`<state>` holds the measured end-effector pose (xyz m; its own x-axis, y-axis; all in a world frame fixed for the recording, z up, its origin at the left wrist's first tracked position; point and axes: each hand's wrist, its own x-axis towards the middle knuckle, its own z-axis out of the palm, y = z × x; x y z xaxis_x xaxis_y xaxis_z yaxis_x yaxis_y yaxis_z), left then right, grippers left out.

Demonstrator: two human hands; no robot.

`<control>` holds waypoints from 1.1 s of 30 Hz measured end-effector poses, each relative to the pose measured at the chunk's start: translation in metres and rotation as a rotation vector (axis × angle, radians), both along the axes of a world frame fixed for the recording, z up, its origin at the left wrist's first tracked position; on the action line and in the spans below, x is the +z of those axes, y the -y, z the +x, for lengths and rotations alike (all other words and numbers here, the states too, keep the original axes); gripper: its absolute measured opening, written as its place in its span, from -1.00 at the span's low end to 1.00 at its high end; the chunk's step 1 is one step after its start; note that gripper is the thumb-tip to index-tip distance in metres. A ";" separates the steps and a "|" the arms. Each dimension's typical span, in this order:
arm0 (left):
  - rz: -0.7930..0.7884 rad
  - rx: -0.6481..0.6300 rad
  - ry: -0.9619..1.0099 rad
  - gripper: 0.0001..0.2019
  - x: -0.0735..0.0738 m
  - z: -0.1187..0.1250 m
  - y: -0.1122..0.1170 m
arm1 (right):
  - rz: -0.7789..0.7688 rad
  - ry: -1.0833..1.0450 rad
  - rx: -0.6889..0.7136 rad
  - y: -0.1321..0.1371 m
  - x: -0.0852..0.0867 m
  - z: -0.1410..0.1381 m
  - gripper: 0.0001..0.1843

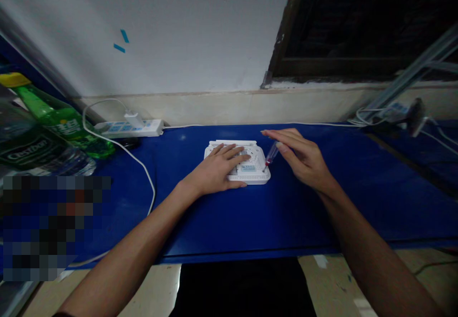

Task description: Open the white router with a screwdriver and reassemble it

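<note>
A white plastic device with a vented face and a small label (258, 175), much like a router, lies flat on the blue table (229, 226). My left hand (223, 166) rests on it with the fingers spread, covering its left and middle part. On the right, my right hand (300, 157) holds a small screwdriver (272, 153) by its clear purplish handle, between thumb and fingers. The screwdriver leans, and its tip is at the device's front right corner. Whether a screw sits under the tip is too small to make out.
A white power strip (153, 128) with a plugged-in charger (134, 119) stands by the wall; its white cable (145, 169) loops across the table's left side. Bottles, one a green bottle (67, 121), crowd the far left. A metal frame (408, 73) and cables stand at right.
</note>
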<state>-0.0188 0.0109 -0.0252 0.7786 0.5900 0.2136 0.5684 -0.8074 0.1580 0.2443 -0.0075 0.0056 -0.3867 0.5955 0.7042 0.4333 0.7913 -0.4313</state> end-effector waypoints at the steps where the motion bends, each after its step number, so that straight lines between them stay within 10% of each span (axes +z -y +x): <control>1: 0.000 0.001 -0.001 -0.23 0.000 0.000 0.000 | -0.016 -0.008 0.006 0.001 0.000 0.000 -0.54; 33: 0.007 -0.002 0.002 -0.24 0.000 0.001 0.002 | 0.032 -0.041 0.050 0.007 0.002 -0.003 -0.63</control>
<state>-0.0176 0.0092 -0.0249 0.7795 0.5867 0.2192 0.5664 -0.8098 0.1530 0.2408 -0.0147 0.0077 -0.3855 0.5533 0.7384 0.3756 0.8251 -0.4221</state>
